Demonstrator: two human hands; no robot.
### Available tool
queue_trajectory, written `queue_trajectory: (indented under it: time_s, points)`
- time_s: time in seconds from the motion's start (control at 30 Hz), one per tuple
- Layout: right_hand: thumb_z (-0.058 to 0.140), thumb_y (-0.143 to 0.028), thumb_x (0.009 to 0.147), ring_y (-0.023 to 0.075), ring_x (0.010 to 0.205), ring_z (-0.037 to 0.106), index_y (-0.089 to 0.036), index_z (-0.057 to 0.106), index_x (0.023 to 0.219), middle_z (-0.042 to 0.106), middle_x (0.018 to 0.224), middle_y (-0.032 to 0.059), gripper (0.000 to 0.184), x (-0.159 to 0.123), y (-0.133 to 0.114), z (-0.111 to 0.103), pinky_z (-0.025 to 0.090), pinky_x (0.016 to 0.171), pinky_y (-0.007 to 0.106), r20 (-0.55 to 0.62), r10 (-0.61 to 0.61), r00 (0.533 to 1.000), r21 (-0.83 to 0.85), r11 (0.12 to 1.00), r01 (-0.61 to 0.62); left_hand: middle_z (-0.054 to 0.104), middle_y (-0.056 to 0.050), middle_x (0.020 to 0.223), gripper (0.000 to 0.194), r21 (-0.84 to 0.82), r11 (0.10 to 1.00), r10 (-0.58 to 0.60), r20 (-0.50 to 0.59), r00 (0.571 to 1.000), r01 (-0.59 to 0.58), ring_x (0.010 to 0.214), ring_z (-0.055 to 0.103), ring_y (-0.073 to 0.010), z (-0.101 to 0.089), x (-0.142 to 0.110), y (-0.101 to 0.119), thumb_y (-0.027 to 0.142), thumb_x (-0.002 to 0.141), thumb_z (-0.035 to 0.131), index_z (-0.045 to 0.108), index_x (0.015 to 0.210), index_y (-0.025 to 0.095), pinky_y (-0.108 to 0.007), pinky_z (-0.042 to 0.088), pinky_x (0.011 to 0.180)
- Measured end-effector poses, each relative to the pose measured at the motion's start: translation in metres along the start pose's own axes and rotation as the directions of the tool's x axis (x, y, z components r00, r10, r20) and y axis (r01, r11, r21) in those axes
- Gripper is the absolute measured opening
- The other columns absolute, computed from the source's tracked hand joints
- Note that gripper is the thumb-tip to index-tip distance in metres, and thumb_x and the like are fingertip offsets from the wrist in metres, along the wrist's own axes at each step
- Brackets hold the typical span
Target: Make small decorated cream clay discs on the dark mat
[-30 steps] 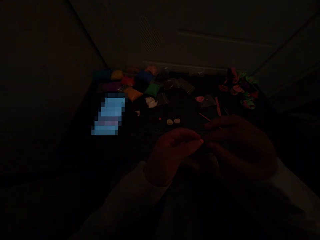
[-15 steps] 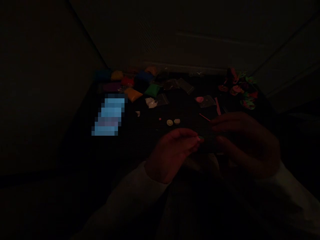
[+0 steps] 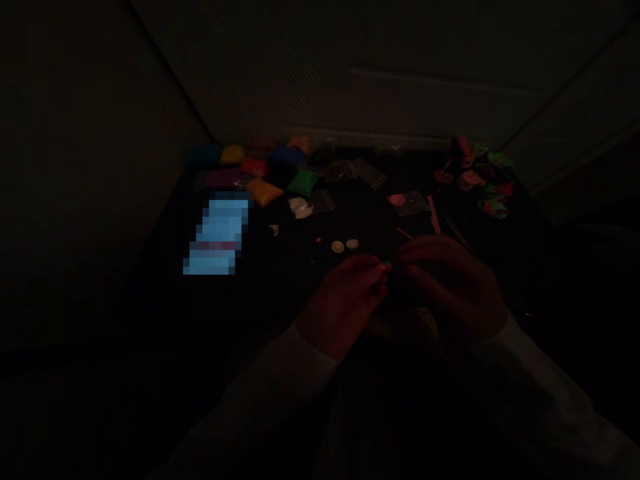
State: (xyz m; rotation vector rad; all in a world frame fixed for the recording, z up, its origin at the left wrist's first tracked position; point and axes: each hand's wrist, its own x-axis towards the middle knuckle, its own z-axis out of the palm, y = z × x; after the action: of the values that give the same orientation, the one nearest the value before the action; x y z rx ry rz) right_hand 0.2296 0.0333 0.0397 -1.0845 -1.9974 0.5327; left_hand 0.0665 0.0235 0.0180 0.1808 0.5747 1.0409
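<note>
My left hand (image 3: 347, 300) is closed in a pinch, and a small greenish-and-pink piece (image 3: 385, 265), maybe clay, shows at its fingertips. To its right is my right hand (image 3: 455, 283), its thumb and fingers apart with nothing seen between them. A thin pink stick (image 3: 405, 233) lies just beyond the right fingers. Past the left hand two small pale round pieces (image 3: 338, 247) sit side by side on the dark table (image 3: 280, 257), with a tiny pink ball (image 3: 319, 240) to their left. The light is very dim, so fine detail is lost.
Packs of coloured clay, among them an orange pack (image 3: 265, 192) and a green pack (image 3: 303, 181), lie at the back left. A lit, blurred screen (image 3: 217, 233) is at the left. Pink clay on a clear bag (image 3: 413, 203), a pink flat tool (image 3: 433, 213) and colourful flower-like pieces (image 3: 473, 179) lie right.
My right hand has moved left, closer to my left hand. The left fingertips, with the small piece, have shifted slightly left and up.
</note>
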Motion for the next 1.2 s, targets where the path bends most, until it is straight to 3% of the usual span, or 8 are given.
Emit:
queue_trajectory:
  time_s: [0.5,0.6,0.77,0.93,1.03,1.1,1.2]
  points:
    - [0.059,-0.019,0.076,0.0177,0.094,0.057,-0.022,0.058,0.094,0.061,0.096,0.0037,0.018,-0.005,0.002,0.013,0.045,0.085,0.035,-0.030,0.095,0.995,0.100,0.991,-0.092,0.066,-0.001,0.074,0.009,-0.092,0.996,-0.008,-0.010,1.000,0.008,0.073,0.062,-0.0085,-0.002,0.004,-0.004,0.005,0.071,0.060,0.063,0.073,0.014,-0.019,0.048,0.069]
    - [0.060,-0.017,0.075,0.0179,0.093,0.057,-0.022,0.058,0.090,0.060,0.096,0.0039,0.016,-0.007,-0.005,0.017,0.046,0.083,0.036,-0.125,0.027,0.992,0.037,0.999,-0.023,0.067,-0.001,0.077,0.009,-0.118,0.993,0.002,-0.006,1.000,-0.003,0.077,0.062,-0.0088,-0.001,0.003,-0.005,0.006,0.072,0.059,0.062,0.073,0.014,-0.020,0.048,0.074]
    - [0.062,-0.016,0.072,0.0194,0.092,0.057,-0.021,0.059,0.089,0.060,0.098,0.0058,0.018,-0.010,-0.014,0.022,0.047,0.079,0.036,-0.203,-0.158,0.966,-0.243,0.964,0.106,0.067,-0.001,0.078,0.009,-0.127,0.991,0.036,0.023,0.999,-0.033,0.076,0.062,-0.0082,0.002,0.002,-0.006,0.005,0.073,0.058,0.062,0.074,0.013,-0.019,0.048,0.073]
    - [0.063,-0.015,0.071,0.0210,0.091,0.057,-0.023,0.058,0.090,0.059,0.098,0.0062,0.021,-0.011,-0.017,0.023,0.048,0.076,0.037,-0.234,-0.200,0.951,-0.313,0.942,0.121,0.067,0.000,0.075,0.009,-0.099,0.994,0.052,0.014,0.999,-0.050,0.074,0.062,-0.0079,0.006,0.001,-0.007,0.006,0.071,0.059,0.062,0.074,0.013,-0.018,0.048,0.071]
    - [0.062,-0.015,0.071,0.0203,0.092,0.056,-0.023,0.058,0.090,0.059,0.097,0.0055,0.021,-0.011,-0.013,0.023,0.047,0.080,0.037,-0.254,-0.138,0.957,-0.221,0.972,0.082,0.067,-0.001,0.074,0.010,-0.049,0.996,0.071,-0.006,0.997,-0.071,0.074,0.062,-0.0086,0.002,0.004,-0.007,0.005,0.069,0.061,0.062,0.074,0.014,-0.020,0.048,0.072]
    - [0.061,-0.016,0.073,0.0204,0.095,0.055,-0.023,0.056,0.094,0.058,0.098,0.0051,0.023,-0.012,-0.006,0.023,0.045,0.084,0.039,-0.255,-0.031,0.966,-0.086,0.996,0.009,0.068,-0.001,0.074,0.011,0.002,0.996,0.093,-0.021,0.995,-0.093,0.075,0.062,-0.0088,-0.004,0.006,-0.007,0.005,0.068,0.062,0.062,0.075,0.014,-0.020,0.047,0.073]
    - [0.060,-0.021,0.074,0.0207,0.098,0.054,-0.024,0.051,0.106,0.057,0.103,0.0054,0.033,-0.011,0.004,0.021,0.044,0.086,0.040,-0.171,0.104,0.980,0.048,0.994,-0.097,0.069,-0.001,0.076,0.015,0.096,0.988,0.126,-0.049,0.991,-0.121,0.077,0.062,-0.0087,-0.014,0.008,-0.006,0.005,0.068,0.064,0.062,0.079,0.014,-0.019,0.046,0.073]
